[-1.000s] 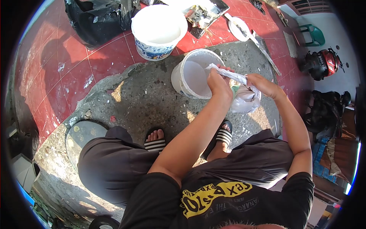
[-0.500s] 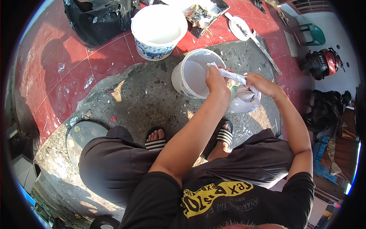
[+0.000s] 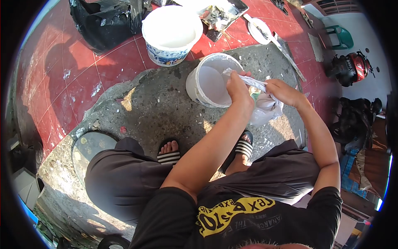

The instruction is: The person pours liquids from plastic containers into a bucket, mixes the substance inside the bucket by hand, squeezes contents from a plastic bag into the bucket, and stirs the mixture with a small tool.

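A white plastic bag (image 3: 264, 111) hangs between my hands, its upper part gathered into a twisted strip. My left hand (image 3: 239, 88) is closed on one end of that strip, by the right rim of a white bucket (image 3: 198, 87). My right hand (image 3: 284, 93) pinches the strip's other end, farther right. Something greenish shows faintly in the bag; what it is I cannot make out. The bucket stands on the concrete and has whitish residue on its inner wall. My left wrist hides part of its near rim.
A larger white bucket (image 3: 172, 35) stands on the red tiles (image 3: 78, 79) beside a black plastic bag (image 3: 107, 27). A white lid (image 3: 259, 31) and a long flat strip (image 3: 288, 58) lie at the back right. Farther off are a green chair (image 3: 340, 37) and a red motorcycle (image 3: 352, 68).
My left hand has shifted slightly to the right, toward my right hand, with the bag's gathered strip still in it. The right hand has barely moved.
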### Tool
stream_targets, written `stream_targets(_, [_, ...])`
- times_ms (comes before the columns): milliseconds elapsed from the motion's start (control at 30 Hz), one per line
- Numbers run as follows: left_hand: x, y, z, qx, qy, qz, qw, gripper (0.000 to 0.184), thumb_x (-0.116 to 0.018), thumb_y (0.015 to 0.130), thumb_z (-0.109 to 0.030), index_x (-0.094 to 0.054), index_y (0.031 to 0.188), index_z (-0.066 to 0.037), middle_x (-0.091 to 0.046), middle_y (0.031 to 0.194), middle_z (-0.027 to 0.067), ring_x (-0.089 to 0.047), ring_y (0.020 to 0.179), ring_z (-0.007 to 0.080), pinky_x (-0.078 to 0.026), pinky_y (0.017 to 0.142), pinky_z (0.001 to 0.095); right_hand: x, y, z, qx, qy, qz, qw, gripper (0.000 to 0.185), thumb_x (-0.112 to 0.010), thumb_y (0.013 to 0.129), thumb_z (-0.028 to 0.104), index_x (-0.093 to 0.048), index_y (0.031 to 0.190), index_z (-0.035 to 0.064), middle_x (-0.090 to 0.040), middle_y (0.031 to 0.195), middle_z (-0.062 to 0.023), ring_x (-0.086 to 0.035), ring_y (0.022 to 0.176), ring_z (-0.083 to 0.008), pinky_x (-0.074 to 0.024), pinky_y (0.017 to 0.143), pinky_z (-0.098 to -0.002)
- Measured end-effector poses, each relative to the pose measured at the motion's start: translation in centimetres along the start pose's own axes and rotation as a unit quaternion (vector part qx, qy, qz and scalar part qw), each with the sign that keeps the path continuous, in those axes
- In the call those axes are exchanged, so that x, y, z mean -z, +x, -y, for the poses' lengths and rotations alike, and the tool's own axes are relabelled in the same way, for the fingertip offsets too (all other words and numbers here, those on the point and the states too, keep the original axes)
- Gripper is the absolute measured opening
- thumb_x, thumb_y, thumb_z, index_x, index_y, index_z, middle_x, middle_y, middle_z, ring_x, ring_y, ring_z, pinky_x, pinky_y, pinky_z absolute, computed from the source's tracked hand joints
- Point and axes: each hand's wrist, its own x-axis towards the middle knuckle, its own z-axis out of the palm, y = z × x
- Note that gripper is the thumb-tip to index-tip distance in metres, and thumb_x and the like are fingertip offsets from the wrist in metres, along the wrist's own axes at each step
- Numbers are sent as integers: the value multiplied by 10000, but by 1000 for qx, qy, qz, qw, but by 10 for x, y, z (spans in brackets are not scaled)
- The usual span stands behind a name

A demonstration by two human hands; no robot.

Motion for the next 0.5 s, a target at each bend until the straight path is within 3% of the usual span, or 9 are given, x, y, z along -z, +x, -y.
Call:
stream_targets(233, [0, -6, 13, 9, 85, -1, 996, 329, -446, 1015, -261, -461, 1191, 18, -584, 1067, 138, -627, 951, 241, -525, 873, 388, -6, 4, 18, 14, -63, -6, 998, 401, -393, 899, 283, -613, 884, -52, -635, 830, -257, -615, 786, -366, -454, 758, -458])
stream_targets(500, [0, -12, 2, 47, 129, 12, 990, 417, -467, 1003, -295, -442, 1288, 9, -592, 1084, 114, -615, 974, 213, -516, 871, 381, -8, 14, 33, 40, -82, -5, 996, 449, -373, 897, 281, -667, 970, -50, -668, 957, -275, -651, 898, -394, -474, 859, -457])
